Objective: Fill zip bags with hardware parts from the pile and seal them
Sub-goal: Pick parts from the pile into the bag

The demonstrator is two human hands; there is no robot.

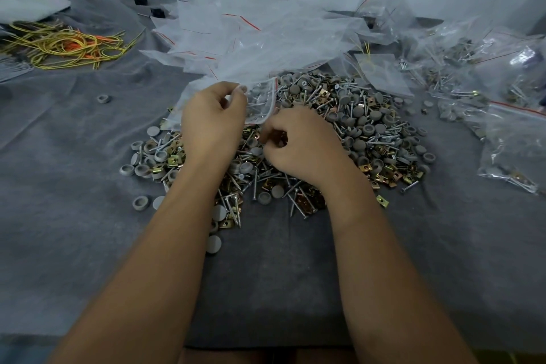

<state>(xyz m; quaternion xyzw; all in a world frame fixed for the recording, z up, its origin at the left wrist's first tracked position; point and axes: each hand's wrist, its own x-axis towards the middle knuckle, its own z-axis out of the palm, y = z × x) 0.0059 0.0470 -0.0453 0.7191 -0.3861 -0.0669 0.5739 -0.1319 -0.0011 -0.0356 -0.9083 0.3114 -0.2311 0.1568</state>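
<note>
Left hand [211,118] is pinching the open zip bag [260,103] just above the hardware pile [369,133] on the counter [74,186]; right hand [298,142], fingers curled, is gripping brass clips [279,136] beside its mouth.

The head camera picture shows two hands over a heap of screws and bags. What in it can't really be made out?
- What the right hand pinches: head view, its own curled fingers cover it.
- How many parts the zip bag in the left hand holds: head view, the crinkled plastic blurs them.
- The filled bags at right: head view, cut off by the picture's edge.
- Pile parts beneath both hands: head view, hidden by hands and forearms.
</note>
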